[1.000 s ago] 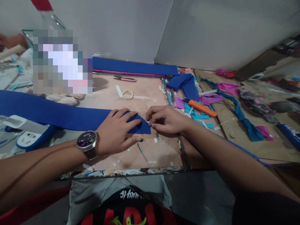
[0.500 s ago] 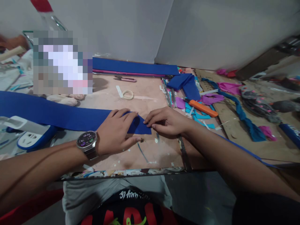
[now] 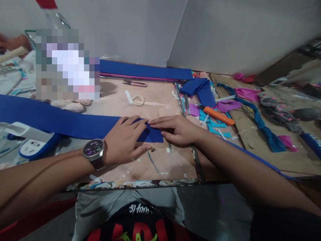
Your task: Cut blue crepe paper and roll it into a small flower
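A long blue fabric strip [image 3: 85, 125] runs from the left edge to the middle of the table, its right end cut at a slant or folded; I cannot tell which. My left hand [image 3: 126, 139] lies on it with the fingers spread and the thumb out on the tabletop, a watch [image 3: 93, 148] on that wrist. At the strip's right end is my right hand [image 3: 175, 130], its outstretched fingertips resting on the fabric close to my left fingers. The right thumb touches the lower corner of the strip.
Behind lie thread snips [image 3: 135, 83], a tape roll [image 3: 137, 100] and another blue strip [image 3: 150, 71]. To the right are an orange utility knife [image 3: 218, 115], a folded blue piece [image 3: 204, 92] and coloured scraps. A white-and-blue power strip [image 3: 37, 145] is at the left.
My right fingertips have slid left and slightly up along the strip's end, closer to my left fingers. My left hand stays in place on the fabric.
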`<move>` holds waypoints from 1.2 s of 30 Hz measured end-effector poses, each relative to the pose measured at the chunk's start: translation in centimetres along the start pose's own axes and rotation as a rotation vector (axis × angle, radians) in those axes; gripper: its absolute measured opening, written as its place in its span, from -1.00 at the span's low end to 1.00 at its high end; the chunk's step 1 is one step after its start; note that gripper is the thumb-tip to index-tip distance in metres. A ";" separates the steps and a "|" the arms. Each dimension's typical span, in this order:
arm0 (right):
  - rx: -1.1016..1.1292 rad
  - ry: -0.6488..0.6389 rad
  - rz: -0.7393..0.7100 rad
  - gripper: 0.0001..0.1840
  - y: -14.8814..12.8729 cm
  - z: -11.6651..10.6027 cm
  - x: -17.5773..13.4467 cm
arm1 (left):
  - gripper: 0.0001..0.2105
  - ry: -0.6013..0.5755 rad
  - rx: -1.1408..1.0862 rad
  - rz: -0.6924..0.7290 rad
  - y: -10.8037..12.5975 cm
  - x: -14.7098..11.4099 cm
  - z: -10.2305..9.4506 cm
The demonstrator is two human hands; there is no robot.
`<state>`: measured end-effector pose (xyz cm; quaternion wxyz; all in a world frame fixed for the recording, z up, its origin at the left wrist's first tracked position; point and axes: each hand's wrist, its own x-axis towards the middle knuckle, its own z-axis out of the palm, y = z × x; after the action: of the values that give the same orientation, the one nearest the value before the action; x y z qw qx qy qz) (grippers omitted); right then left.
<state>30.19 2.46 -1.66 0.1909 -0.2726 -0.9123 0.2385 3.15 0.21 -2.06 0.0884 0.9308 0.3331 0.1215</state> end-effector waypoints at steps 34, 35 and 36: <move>-0.063 -0.009 0.067 -0.46 -0.2 0.2 0.1 | -0.44 0.003 -0.036 0.019 -0.1 0.1 0.0; -0.067 -0.013 0.067 -0.46 -0.3 0.1 0.1 | -0.43 0.002 -0.032 0.020 -0.2 0.1 0.1; -0.069 -0.017 0.067 -0.46 -0.3 0.1 0.1 | -0.42 0.002 -0.026 0.022 -0.2 0.1 0.1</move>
<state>29.94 2.26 -1.58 0.1655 -0.3072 -0.9121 0.2153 3.14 0.41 -2.20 0.0986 0.9331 0.3214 0.1275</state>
